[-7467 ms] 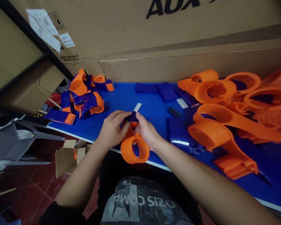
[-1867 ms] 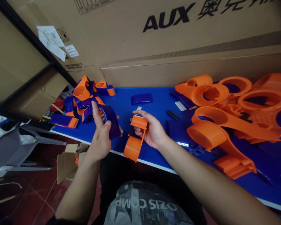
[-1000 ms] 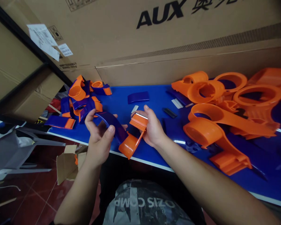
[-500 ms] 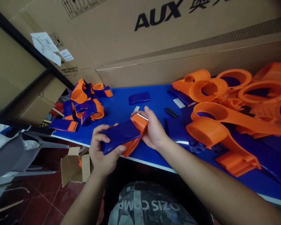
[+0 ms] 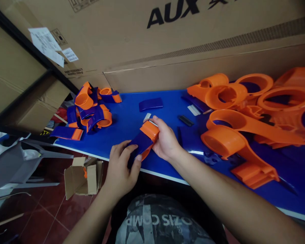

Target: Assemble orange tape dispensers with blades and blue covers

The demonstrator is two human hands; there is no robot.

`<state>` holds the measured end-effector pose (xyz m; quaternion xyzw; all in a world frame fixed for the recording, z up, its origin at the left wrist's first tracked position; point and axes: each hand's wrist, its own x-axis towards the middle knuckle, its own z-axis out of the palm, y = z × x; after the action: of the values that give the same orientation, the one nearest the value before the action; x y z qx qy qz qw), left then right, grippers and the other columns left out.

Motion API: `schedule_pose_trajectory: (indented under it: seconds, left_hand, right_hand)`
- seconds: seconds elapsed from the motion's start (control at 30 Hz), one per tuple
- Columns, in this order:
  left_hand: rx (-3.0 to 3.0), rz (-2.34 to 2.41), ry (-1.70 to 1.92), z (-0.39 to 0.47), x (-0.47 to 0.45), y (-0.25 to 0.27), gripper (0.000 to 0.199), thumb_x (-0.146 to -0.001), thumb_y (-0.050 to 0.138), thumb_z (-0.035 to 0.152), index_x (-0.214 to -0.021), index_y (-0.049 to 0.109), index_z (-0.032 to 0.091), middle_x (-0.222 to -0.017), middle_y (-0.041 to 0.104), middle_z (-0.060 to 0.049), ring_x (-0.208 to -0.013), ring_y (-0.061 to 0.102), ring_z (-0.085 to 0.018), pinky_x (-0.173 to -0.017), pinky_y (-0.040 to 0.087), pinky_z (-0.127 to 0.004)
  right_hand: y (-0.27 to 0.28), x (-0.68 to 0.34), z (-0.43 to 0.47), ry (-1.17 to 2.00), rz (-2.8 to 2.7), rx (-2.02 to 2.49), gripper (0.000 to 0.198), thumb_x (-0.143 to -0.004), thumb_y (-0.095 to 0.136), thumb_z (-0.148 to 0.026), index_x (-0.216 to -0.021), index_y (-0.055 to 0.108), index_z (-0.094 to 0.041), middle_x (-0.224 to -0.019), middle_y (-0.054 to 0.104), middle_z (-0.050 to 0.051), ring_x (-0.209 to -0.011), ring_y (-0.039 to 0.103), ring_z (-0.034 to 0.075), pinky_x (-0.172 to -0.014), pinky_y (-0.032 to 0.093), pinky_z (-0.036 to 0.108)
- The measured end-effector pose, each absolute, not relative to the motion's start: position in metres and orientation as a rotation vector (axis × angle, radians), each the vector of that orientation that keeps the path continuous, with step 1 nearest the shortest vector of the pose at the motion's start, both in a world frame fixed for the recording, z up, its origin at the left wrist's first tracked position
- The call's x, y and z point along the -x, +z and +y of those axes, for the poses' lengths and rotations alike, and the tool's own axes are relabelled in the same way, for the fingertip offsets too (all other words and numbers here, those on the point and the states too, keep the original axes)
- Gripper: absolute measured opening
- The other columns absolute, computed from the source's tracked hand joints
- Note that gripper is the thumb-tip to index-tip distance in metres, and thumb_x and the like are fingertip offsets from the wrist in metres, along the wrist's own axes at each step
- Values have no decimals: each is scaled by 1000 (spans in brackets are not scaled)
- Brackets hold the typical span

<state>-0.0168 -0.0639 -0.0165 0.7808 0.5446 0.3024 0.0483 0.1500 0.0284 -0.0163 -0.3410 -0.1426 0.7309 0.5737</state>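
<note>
Between my hands, just above the table's front edge, is an orange and blue tape dispenser (image 5: 142, 143). My left hand (image 5: 122, 166) wraps round its blue cover, fingers over the top and thumb along the near side. On the other side, my right hand (image 5: 167, 140) grips the orange end, with the thumb up by a shiny metal strip. The dispenser's underside and most of my right fingers are hidden. Beyond it lie a small whitish strip (image 5: 147, 116) and a loose blue cover (image 5: 150, 104).
Blue-and-orange tape dispensers (image 5: 93, 110) are heaped at the left of the blue table (image 5: 127, 117). Orange dispenser bodies (image 5: 226, 142) pile up at the right. A black strip (image 5: 185, 120) lies between. A large carton (image 5: 147, 51) stands behind; an open box (image 5: 77, 178) sits below left.
My left hand has moved right and turned over the blue cover, which now sits more in line with the orange end. My right hand keeps its grip. The view has shifted slightly.
</note>
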Motion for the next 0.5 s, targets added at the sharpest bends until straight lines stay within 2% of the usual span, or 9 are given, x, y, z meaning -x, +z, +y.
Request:
schedule_pose_trajectory:
  seconds: [0.17, 0.37, 0.5]
  left_hand:
    - [-2523, 1571, 679, -57, 22, -10, 39, -103, 60, 29, -141, 56, 22, -142, 59, -19, -134, 58, -34, -107, 55, -55]
    - [-2626, 1561, 875, -48, 23, -10, 43, -103, 63, 32, -142, 54, 18, -147, 54, -22, -131, 56, -34, -105, 54, -54]
    - [-2720, 1476, 807, -43, 22, -12, 39, -102, 65, 31, -139, 60, 20, -148, 56, -21, -127, 58, -34, -102, 54, -52]
  right_hand:
    - [-16, -149, 26, 1698, -331, 782, 37, -75, 88, -52, -88, 73, -21, -78, 69, 1, -75, 62, 19, -70, 51, 31]
    - [-18, -147, 27, 1662, -277, 776, 36, -72, 91, -51, -85, 72, -22, -80, 71, 0, -76, 64, 19, -75, 54, 33]
    - [-20, -146, 27, 1657, -306, 802, 37, -72, 91, -52, -84, 74, -22, -74, 69, 0, -70, 61, 18, -69, 51, 32]
